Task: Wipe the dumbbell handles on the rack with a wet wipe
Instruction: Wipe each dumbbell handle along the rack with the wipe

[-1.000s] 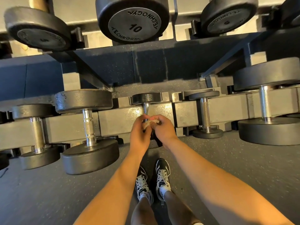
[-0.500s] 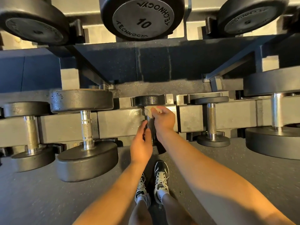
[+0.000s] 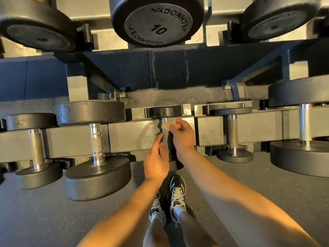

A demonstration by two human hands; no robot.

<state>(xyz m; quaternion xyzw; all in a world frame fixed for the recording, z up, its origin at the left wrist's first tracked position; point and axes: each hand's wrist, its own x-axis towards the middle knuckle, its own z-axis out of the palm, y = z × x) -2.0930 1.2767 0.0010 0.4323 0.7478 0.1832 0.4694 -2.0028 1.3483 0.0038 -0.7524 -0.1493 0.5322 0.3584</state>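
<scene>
Pinching the wet wipe (image 3: 166, 124) against the far end of the middle dumbbell's handle (image 3: 165, 139), the right hand (image 3: 181, 136) is mid-wipe; the left hand (image 3: 155, 159) touches its near part, grip unclear; neighbouring handles (image 3: 232, 132) probably remain.

The right hand (image 3: 181, 138) is pinching a wipe (image 3: 166, 124) against the handle (image 3: 165, 139). The left hand (image 3: 156, 161) is touching it lower down.
</scene>
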